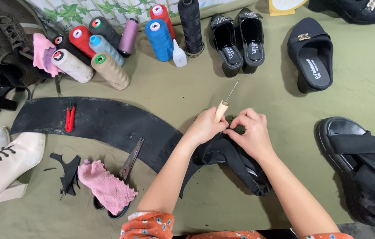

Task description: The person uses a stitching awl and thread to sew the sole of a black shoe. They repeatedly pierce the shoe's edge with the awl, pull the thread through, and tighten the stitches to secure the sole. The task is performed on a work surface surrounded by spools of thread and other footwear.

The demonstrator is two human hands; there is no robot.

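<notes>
From my remote seat, both hands meet near the middle of the olive-green table. My left hand is closed in a fist around the wooden handle of an awl, whose thin metal point sticks up and away toward the far side. My right hand is curled, fingertips pinched down on the black strappy shoe that lies under both hands; what exactly the fingers pinch, strap or thread, I cannot make out. The shoe rests on the right end of a long curved black rubber sheet, which carries a small red clip toward its left end. Near left lie scissors partly under a pink cloth, with black scraps beside it and a cream boot at the left edge. Far left stands a cluster of thread cones. Far right sit black mules; a matching black sandal lies at right.
</notes>
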